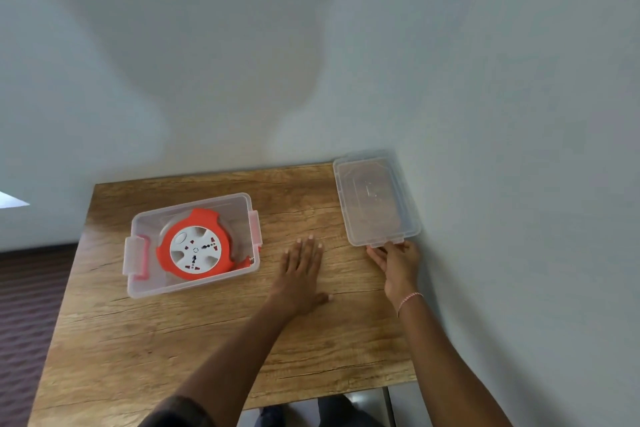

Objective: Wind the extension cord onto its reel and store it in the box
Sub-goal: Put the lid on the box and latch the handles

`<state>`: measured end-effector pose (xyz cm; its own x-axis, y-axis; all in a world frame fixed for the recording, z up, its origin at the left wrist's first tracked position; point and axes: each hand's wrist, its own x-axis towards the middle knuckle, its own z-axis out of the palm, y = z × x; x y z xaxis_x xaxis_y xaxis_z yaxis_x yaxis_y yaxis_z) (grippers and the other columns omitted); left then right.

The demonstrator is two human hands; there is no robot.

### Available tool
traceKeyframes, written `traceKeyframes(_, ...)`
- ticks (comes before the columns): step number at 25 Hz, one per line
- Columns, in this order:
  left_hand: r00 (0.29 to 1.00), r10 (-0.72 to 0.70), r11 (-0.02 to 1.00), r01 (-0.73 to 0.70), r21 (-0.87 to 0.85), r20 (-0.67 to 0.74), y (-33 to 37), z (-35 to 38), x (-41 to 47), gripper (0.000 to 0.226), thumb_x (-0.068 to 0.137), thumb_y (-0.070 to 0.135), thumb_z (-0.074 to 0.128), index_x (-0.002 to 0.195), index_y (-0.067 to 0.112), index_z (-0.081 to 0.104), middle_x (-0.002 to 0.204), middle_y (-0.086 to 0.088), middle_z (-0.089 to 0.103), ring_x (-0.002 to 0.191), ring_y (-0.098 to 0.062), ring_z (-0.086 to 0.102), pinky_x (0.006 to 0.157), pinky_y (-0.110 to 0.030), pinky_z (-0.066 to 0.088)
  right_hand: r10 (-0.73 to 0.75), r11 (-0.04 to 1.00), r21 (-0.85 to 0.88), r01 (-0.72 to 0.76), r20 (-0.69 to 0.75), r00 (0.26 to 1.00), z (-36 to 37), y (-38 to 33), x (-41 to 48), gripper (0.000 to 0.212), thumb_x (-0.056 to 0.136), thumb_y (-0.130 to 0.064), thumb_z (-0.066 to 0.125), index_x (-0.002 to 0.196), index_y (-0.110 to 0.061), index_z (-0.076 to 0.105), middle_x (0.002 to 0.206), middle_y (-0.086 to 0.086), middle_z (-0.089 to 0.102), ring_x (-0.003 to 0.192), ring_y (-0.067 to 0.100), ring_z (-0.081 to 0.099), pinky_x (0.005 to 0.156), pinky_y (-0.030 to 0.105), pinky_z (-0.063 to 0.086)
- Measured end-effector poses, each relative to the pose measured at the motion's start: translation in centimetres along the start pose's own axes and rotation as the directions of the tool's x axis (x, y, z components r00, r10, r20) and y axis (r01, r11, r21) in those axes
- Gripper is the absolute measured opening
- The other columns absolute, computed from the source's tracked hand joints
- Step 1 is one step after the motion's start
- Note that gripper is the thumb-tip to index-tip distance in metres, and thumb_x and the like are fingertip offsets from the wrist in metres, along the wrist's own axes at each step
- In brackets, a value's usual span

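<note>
An orange and white extension cord reel (195, 248) lies flat inside a clear plastic box (138, 288) with pink latches, at the left of the wooden table (173, 340). The cord looks wound in, with its orange plug end at the reel's lower right. The box's clear lid (375, 199) rests at the table's far right, against the wall. My left hand (301, 270) lies flat on the table, fingers spread, between box and lid. My right hand (396, 262) touches the lid's near edge tab with its fingertips; whether it grips the tab is unclear.
A pale wall stands behind the table and along its right side, close to the lid. Dark carpet shows past the table's left edge. The near table edge is at the bottom, with my legs below it.
</note>
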<state>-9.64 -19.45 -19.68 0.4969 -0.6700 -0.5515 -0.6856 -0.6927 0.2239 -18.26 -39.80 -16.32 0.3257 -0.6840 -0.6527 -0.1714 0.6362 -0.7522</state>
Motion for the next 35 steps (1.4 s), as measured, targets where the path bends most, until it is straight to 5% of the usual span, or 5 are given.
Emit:
traceKeyframes(4,0.999,-0.033,0.889,0.014,-0.458,-0.032,1.0,-3.8,-0.6,0.077,0.109,0.057,0.041,0.168,0.015,0.016,0.178,-0.012,0.007,0.164,-0.039,0.01,0.132,-0.056,0.014,-0.077,0.996,-0.036,0.082,0.126,0.989,-1.1,1.0,-1.2,0.047,0.085,0.01,0.074,0.127,-0.003,0.056,0.123,0.017,0.069,0.107,0.03,0.073,0.087,0.046,0.062)
traceKeyframes(12,0.875,-0.457,-0.316,-0.326,-0.891,-0.158,-4.7,-18.5,-7.8,0.079,0.102,0.073,0.025,0.142,0.012,0.054,0.132,-0.013,0.072,0.112,-0.034,0.076,0.101,-0.051,0.058,-0.515,0.804,-0.192,0.563,0.251,0.82,3.8,-3.2,-4.7,0.038,0.071,-0.032,0.084,0.069,-0.019,0.048,0.091,0.009,0.075,0.097,0.035,0.073,0.071,0.049,0.059)
traceKeyframes(18,0.839,-0.509,-0.073,-0.265,-0.962,-0.192,-14.8,-18.3,-17.0,0.029,0.11,0.014,0.054,0.128,0.0,0.071,0.125,-0.025,0.075,0.1,-0.034,0.076,0.074,-0.037,0.066,-0.689,0.513,-0.124,0.85,0.532,0.493,11.4,-3.6,-9.9,0.028,0.08,-0.005,0.081,0.08,-0.015,0.055,0.111,0.0,0.075,0.108,0.013,0.071,0.077,0.029,0.062)
traceKeyframes(24,0.726,-0.644,-0.029,-0.337,-0.941,-0.24,-19.5,-13.4,-20.3,0.027,0.112,0.018,0.05,0.127,0.012,0.072,0.118,-0.012,0.08,0.104,-0.03,0.079,0.088,-0.044,0.065,-0.295,0.778,-0.28,0.562,0.627,0.721,16.5,-1.3,-13.7,0.032,0.103,-0.015,0.06,0.134,-0.02,0.066,0.121,-0.005,0.074,0.104,0.01,0.073,0.088,0.037,0.062)
traceKeyframes(35,0.61,-0.722,0.433,0.03,-0.901,-0.327,-20.9,-7.7,-16.8,0.027,0.113,0.016,0.044,0.135,0.024,0.057,0.105,-0.003,0.073,0.093,-0.023,0.074,0.083,-0.052,0.065,-0.438,0.373,-0.643,0.669,0.513,0.738,17.1,5.9,-16.4,0.046,0.095,-0.006,0.07,0.14,-0.008,0.06,0.13,0.008,0.07,0.112,0.025,0.071,0.085,0.038,0.062)
